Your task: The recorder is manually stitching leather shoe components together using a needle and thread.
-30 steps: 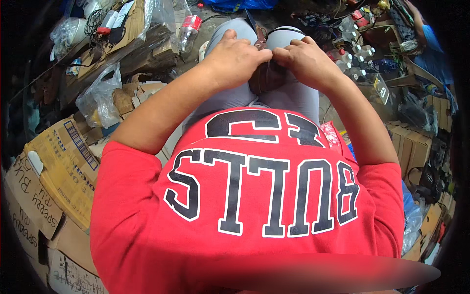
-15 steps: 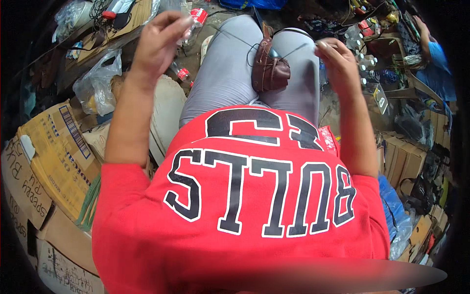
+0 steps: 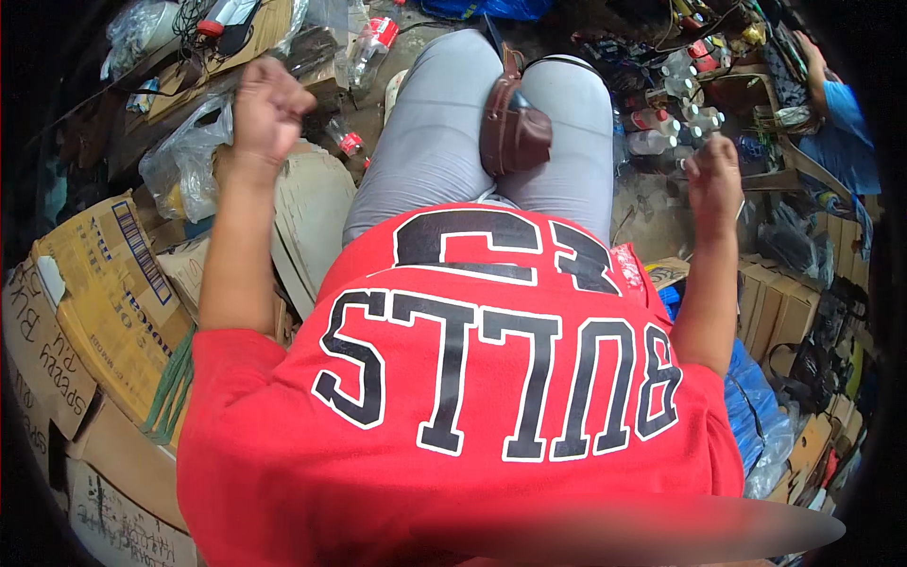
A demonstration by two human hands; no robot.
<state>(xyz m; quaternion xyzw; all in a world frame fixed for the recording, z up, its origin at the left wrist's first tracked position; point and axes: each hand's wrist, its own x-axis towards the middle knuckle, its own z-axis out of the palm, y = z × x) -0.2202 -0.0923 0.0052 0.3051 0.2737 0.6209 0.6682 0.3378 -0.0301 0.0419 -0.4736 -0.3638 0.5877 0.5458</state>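
A brown leather shoe (image 3: 515, 132) rests on my grey-trousered thighs, between the knees, with a dark strap over one knee. Thin dark thread (image 3: 435, 101) runs faintly from the shoe across both thighs, out to either side. My left hand (image 3: 272, 109) is raised at the upper left, fingers curled into a fist around its end of the thread. Out to the right, my right hand (image 3: 713, 180) is also closed, on the other end. Both hands are well apart from the shoe. A small pale tip sticks out beside the right hand; I cannot make out what it is.
Cardboard boxes (image 3: 113, 302) are stacked at the left, below a clear plastic bag (image 3: 189, 156). Bottles (image 3: 652, 142) stand beyond my right hand, and a red-labelled bottle (image 3: 373, 47) lies past my left knee. Another person's blue sleeve (image 3: 850, 113) shows at the far right.
Both hands have swung outward, away from the shoe, the right one also coming nearer to me. The thread has been drawn out wide, and its loops by the shoe are gone.
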